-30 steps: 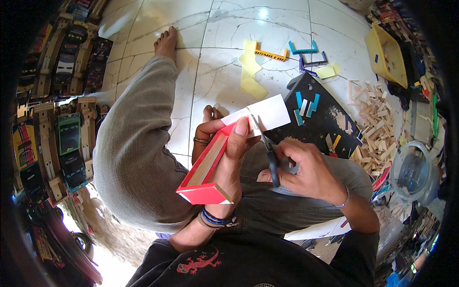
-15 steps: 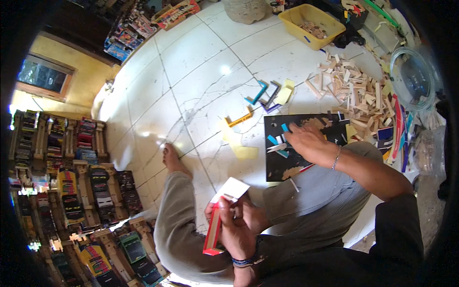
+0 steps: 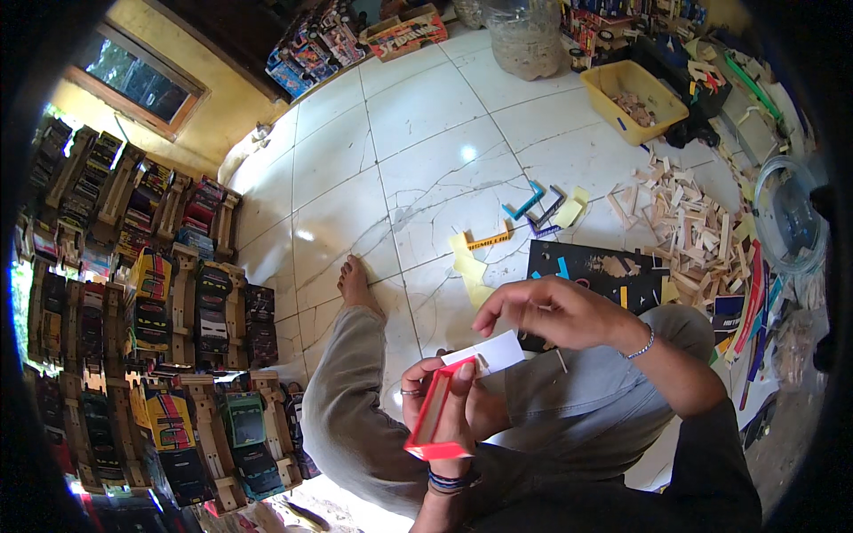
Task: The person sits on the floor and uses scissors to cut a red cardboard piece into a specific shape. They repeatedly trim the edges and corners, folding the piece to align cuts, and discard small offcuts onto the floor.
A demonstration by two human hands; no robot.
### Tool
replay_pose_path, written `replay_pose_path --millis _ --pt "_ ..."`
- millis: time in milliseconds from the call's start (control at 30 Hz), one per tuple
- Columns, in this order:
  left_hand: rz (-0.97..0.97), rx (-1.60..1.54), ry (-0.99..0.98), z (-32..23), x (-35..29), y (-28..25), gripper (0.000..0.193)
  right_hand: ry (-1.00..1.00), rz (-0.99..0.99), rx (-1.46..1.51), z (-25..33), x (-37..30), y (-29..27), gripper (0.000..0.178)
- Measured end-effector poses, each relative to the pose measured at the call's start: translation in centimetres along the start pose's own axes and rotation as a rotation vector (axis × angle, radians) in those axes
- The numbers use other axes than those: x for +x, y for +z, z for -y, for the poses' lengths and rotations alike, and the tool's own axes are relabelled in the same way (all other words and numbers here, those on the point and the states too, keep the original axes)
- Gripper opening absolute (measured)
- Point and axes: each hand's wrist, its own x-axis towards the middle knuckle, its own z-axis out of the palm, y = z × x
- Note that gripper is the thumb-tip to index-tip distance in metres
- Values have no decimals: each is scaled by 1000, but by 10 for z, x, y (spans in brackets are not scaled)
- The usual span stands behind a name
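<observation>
My left hand (image 3: 455, 404) grips a long red-edged piece (image 3: 433, 413) with a pale wood-coloured inside, its thumb pressed near the upper end. A white paper slip (image 3: 499, 354) sticks out from that same end, beyond the thumb. Just above the slip hovers my right hand (image 3: 564, 311), fingers loosely bent and apart; I see nothing in them. Behind it, a black board (image 3: 613, 264) lies beside my bent leg, carrying blue strips (image 3: 562, 267) and scraps, partly covered by the hand.
Blue, dark and orange bracket-shaped pieces (image 3: 487, 241) lie on the tiled floor with yellow paper scraps (image 3: 468, 266). Loose wood pieces (image 3: 689, 213) are heaped at the right, near a yellow tub (image 3: 593, 99). Model trucks (image 3: 169, 417) stand in rows along the left.
My right hand has left the black board and come down and left to the white slip. My left hand, still holding the red-edged piece, has shifted slightly right. The view has turned.
</observation>
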Motion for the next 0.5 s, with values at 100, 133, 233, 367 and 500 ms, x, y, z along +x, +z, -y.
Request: replay_pose_path --millis 100,133,233,367,500 --pt "56 70 187 3 -1 -5 37 -58 54 -314 11 -3 11 24" --pt "60 123 198 4 -2 -6 37 -13 64 -293 11 -3 14 24" --pt "86 43 58 7 -4 -9 44 122 89 -177 8 -7 14 23" --pt "175 114 -38 6 0 -7 46 243 65 -39 -3 -12 9 25" --pt "241 151 -114 1 -4 -6 52 242 -21 -132 -15 -16 7 27"
